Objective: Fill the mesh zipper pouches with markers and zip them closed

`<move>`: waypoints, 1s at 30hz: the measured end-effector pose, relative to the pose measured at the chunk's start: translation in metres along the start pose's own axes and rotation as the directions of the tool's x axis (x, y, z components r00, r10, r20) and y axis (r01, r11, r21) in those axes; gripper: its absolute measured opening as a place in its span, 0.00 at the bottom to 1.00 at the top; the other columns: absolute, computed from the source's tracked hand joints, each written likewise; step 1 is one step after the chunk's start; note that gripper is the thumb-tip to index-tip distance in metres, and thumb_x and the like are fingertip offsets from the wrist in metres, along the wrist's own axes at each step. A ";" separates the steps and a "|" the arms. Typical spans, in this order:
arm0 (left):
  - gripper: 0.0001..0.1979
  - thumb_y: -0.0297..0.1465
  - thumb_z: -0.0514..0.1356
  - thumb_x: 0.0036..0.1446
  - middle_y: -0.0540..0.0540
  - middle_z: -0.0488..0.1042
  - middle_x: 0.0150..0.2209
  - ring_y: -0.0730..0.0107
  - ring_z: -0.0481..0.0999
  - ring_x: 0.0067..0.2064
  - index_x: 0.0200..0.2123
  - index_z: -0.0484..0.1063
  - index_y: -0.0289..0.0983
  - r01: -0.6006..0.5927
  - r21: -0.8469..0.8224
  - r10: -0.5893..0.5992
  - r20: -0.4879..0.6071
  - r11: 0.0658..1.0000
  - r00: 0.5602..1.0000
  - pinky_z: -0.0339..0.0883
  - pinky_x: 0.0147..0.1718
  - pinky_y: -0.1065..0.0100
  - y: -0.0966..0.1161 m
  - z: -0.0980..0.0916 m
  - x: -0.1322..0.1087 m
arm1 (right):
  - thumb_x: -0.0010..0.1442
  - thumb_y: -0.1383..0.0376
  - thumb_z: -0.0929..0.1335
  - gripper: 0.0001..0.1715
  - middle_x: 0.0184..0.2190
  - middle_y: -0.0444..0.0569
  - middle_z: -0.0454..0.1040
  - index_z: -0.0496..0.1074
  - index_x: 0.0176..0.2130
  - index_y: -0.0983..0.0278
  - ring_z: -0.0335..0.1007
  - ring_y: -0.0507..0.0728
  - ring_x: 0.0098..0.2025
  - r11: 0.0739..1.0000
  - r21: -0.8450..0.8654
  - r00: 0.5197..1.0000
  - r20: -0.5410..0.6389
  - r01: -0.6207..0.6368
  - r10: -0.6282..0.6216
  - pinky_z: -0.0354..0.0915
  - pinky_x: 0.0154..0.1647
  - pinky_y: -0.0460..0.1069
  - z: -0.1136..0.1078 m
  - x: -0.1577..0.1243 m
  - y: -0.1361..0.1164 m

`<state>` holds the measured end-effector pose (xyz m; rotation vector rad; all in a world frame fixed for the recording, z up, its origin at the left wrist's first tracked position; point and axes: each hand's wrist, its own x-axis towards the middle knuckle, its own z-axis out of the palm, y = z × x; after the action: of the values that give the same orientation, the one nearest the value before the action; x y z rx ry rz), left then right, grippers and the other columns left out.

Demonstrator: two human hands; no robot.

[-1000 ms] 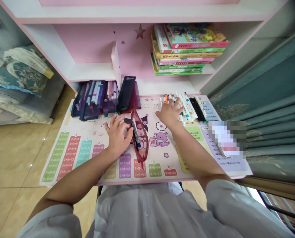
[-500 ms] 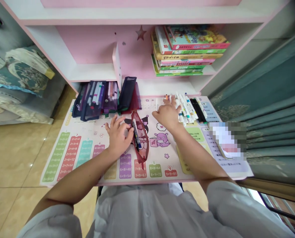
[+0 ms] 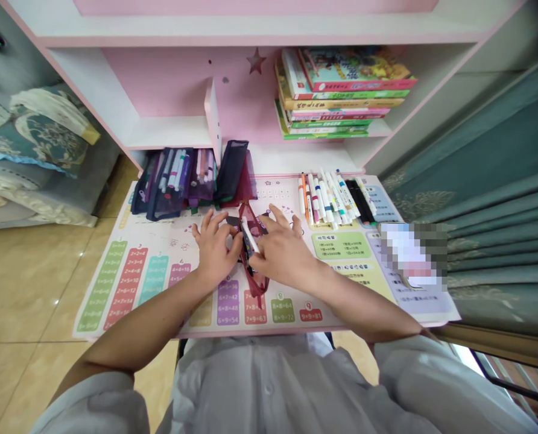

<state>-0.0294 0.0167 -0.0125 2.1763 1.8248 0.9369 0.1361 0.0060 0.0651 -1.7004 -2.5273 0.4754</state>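
A dark red mesh pencil pouch (image 3: pixel 260 284) lies unzipped on the printed desk mat, its opening facing up. My left hand (image 3: pixel 217 247) is at its left edge, thumb and forefinger closed on the rim, the other fingers spread. Over the pouch's right side is my right hand (image 3: pixel 287 247), its thumb and fingers around a white marker (image 3: pixel 250 234) that lies lengthwise in the opening. Part of that marker and the pouch's inside are hidden by the fingers. To the right lies a loose group of white markers (image 3: pixel 325 196) with coloured bands.
Dark mesh pouches full of markers (image 3: pixel 169 181) stand at the back left, beside a navy pouch (image 3: pixel 233 172). Black markers (image 3: pixel 362 202) lie right of the white ones. Books (image 3: pixel 341 99) are stacked on the shelf. A partly blurred flat object (image 3: pixel 409 256) rests at the mat's right edge.
My right hand has moved left and nearer from the marker group to the pouch, bringing a white marker into its opening. My left hand has stayed at the pouch edge.
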 end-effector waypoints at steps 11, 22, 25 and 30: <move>0.06 0.33 0.58 0.61 0.42 0.73 0.57 0.46 0.59 0.67 0.31 0.70 0.40 -0.001 0.006 0.002 -0.032 1.000 0.999 0.46 0.61 0.33 0.000 0.003 0.001 | 0.59 0.64 0.66 0.18 0.69 0.63 0.57 0.80 0.45 0.68 0.37 0.74 0.74 0.990 -0.137 0.999 -0.041 -0.029 0.023 0.43 0.66 0.79 0.034 0.016 -0.003; 0.06 0.34 0.58 0.60 0.43 0.74 0.56 0.43 0.60 0.67 0.30 0.70 0.40 -0.005 -0.007 0.004 -0.040 1.000 0.999 0.48 0.60 0.31 0.000 0.002 0.001 | 0.61 0.59 0.67 0.17 0.69 0.61 0.56 0.79 0.43 0.67 0.37 0.77 0.73 0.910 -0.032 0.859 -0.346 -0.413 0.377 0.45 0.64 0.78 0.004 0.056 0.071; 0.06 0.33 0.58 0.60 0.42 0.74 0.56 0.43 0.60 0.67 0.30 0.70 0.40 -0.003 -0.003 0.002 -0.037 1.000 0.999 0.48 0.59 0.31 -0.001 0.002 0.001 | 0.59 0.61 0.67 0.23 0.69 0.65 0.55 0.75 0.51 0.69 0.33 0.78 0.72 0.825 -0.047 0.786 -0.340 -0.563 0.517 0.42 0.63 0.80 0.012 0.074 0.107; 0.06 0.33 0.59 0.60 0.43 0.74 0.56 0.44 0.60 0.67 0.30 0.70 0.40 -0.006 -0.008 0.006 -0.045 1.000 0.999 0.48 0.60 0.31 -0.001 0.003 0.001 | 0.59 0.65 0.64 0.25 0.70 0.64 0.52 0.73 0.54 0.71 0.29 0.79 0.73 0.747 -0.097 0.744 -0.240 -0.658 0.624 0.41 0.63 0.80 0.026 0.090 0.135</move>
<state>-0.0282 0.0185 -0.0146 2.1749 1.8319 1.0002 0.2165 0.1288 -0.0088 -2.5446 -1.8251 0.0884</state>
